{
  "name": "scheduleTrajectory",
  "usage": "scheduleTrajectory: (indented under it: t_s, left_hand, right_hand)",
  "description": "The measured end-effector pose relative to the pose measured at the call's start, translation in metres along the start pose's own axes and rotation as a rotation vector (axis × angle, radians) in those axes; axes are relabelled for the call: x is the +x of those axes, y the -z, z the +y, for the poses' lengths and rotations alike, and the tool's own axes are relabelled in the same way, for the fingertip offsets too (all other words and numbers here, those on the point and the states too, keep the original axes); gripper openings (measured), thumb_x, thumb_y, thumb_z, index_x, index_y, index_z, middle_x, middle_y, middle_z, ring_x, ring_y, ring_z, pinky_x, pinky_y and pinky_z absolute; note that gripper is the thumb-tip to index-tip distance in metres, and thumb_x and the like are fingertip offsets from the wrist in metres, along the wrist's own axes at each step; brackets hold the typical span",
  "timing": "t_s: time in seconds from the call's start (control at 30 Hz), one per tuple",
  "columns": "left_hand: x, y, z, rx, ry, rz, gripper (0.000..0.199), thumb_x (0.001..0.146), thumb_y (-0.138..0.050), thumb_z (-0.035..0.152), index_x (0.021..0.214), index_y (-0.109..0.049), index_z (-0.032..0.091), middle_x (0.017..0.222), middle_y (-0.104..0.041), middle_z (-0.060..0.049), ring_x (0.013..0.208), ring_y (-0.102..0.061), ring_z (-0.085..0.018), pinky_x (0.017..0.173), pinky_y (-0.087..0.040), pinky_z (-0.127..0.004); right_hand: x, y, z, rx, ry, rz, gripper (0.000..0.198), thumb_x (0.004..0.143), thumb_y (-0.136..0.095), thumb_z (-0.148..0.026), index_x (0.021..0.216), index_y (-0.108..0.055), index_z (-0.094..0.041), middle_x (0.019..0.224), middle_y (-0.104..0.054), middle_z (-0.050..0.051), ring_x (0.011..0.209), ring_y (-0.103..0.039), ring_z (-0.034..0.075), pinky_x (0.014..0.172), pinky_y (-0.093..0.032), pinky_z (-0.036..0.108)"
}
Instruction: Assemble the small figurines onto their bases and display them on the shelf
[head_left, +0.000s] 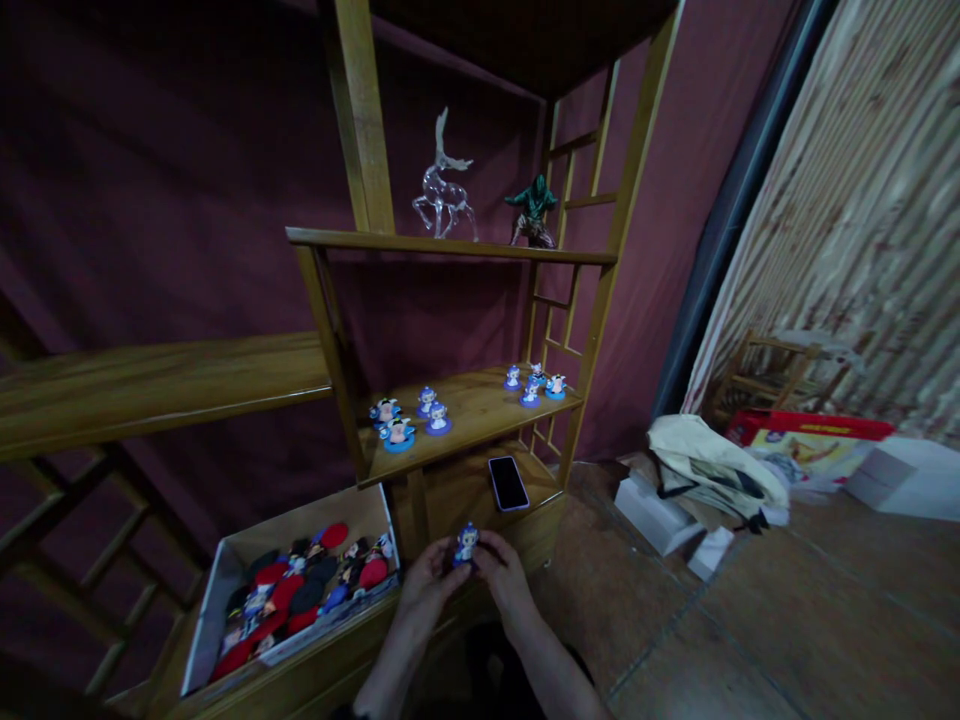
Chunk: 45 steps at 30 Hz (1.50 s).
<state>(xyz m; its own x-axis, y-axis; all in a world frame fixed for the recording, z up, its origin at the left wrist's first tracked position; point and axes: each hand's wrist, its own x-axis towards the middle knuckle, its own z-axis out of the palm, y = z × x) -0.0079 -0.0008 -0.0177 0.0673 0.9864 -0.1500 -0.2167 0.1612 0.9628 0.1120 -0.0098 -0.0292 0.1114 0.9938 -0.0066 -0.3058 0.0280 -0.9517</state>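
Between my two hands is a small blue-purple figurine (466, 544), upright and facing me, just in front of the lower shelf. My left hand (430, 578) is closed around its left side and base, and my right hand (501, 568) pinches it from the right. On the middle shelf (480, 405) above stand similar figurines: a cluster of purple-based ones (438, 418) and blue-based ones (397, 434) at the left, and another cluster (530, 392) at the right.
An open box (292, 655) full of red, black and blue figurines sits at the left. A phone (509, 484) lies on the lower shelf. Above stand a clear deer (445, 195) and a green figure (534, 212). White boxes (657, 515) and a pale bag (709, 460) lie on the floor.
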Motion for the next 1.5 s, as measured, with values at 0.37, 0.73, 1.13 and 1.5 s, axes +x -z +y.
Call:
scheduleTrajectory:
  t_s: [0.37, 0.73, 1.13, 1.5]
  left_hand:
    - [0.009, 0.005, -0.018, 0.14, -0.119, -0.04, 0.034, 0.055, -0.072, 0.022, 0.087, -0.064, 0.017, 0.088, -0.069, -0.006, 0.083, -0.063, -0.022, 0.08, -0.048, -0.032]
    - [-0.013, 0.005, 0.0, 0.869, -0.456, -0.086, 0.038, 0.077, -0.046, 0.011, 0.113, -0.055, 0.02, 0.112, -0.059, -0.008, 0.103, -0.056, -0.02, 0.092, -0.041, -0.033]
    - [-0.024, 0.011, -0.003, 1.49, -0.588, -0.094, 0.042, 0.084, -0.032, 0.006, 0.124, -0.04, 0.011, 0.118, -0.052, -0.017, 0.11, -0.051, -0.023, 0.09, -0.041, -0.037]
    - [-0.027, 0.012, -0.007, 1.565, -0.613, -0.098, 0.043, 0.084, -0.03, 0.004, 0.125, -0.04, 0.009, 0.121, -0.051, -0.018, 0.112, -0.049, -0.025, 0.091, -0.039, -0.038]
  right_hand:
    - [0.002, -0.002, 0.002, -0.044, -0.002, 0.004, 0.03, 0.064, -0.066, -0.039, 0.088, -0.064, -0.02, 0.083, -0.065, 0.002, 0.081, -0.058, 0.02, 0.077, -0.045, 0.031]
    - [0.007, 0.002, 0.011, -0.137, 0.0, -0.042, 0.029, 0.069, -0.061, -0.037, 0.092, -0.063, -0.019, 0.088, -0.064, 0.001, 0.084, -0.056, 0.016, 0.079, -0.043, 0.029]
    - [0.011, 0.005, 0.026, -0.146, -0.008, -0.072, 0.028, 0.063, -0.063, -0.027, 0.09, -0.061, -0.018, 0.085, -0.064, 0.0, 0.079, -0.055, 0.014, 0.078, -0.041, 0.028]
    - [0.012, 0.005, 0.031, -0.103, -0.068, -0.053, 0.024, 0.06, -0.064, -0.025, 0.082, -0.057, -0.018, 0.078, -0.06, -0.002, 0.072, -0.053, 0.011, 0.073, -0.04, 0.026]
